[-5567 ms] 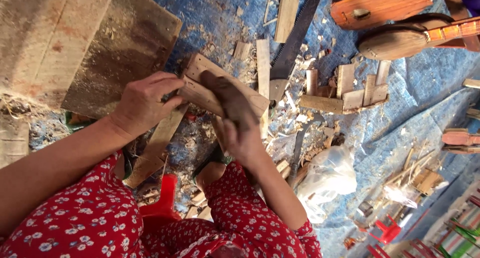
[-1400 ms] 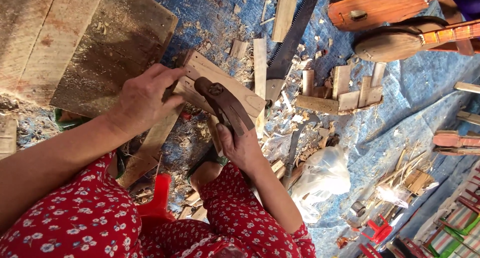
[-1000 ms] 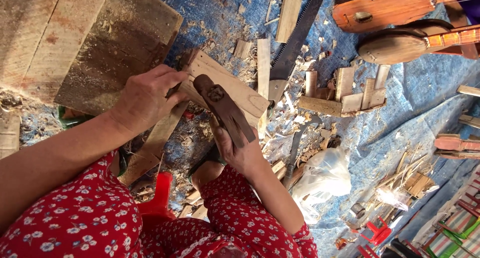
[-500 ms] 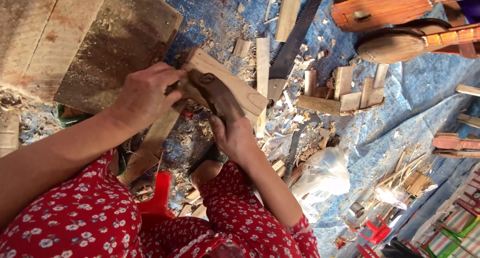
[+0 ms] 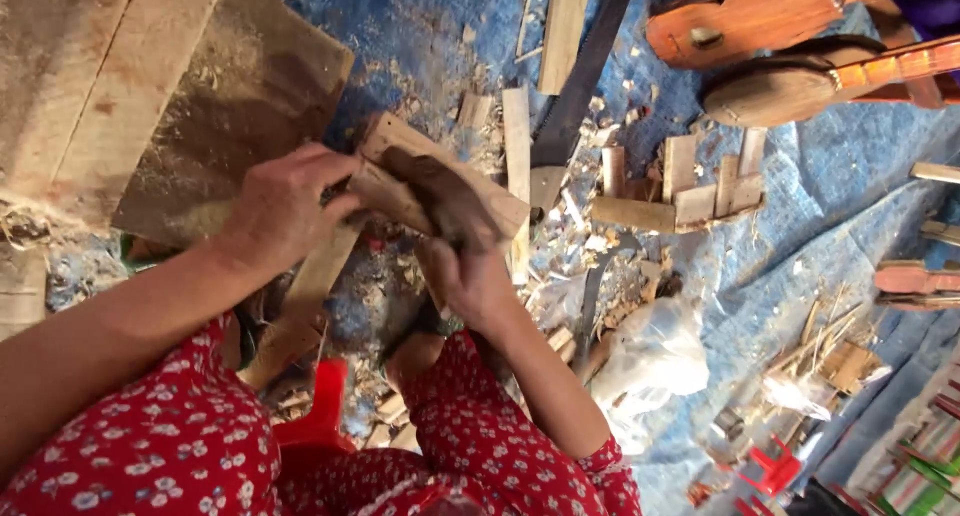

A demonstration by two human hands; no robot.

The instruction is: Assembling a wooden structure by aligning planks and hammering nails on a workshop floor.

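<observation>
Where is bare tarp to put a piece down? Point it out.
Bare blue tarp lies right of the offcut cluster, below the brown instrument bodies. A smaller patch sits above the wood block, beside the saw blade. Around both hands, shavings and offcuts crowd everything.

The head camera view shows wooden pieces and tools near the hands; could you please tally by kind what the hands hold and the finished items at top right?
Light wooden block under the left hand: 1
Dark carving tool gripped by the right hand: 1
Orange-brown wooden instrument bodies at top right: 2
Total: 4
</observation>
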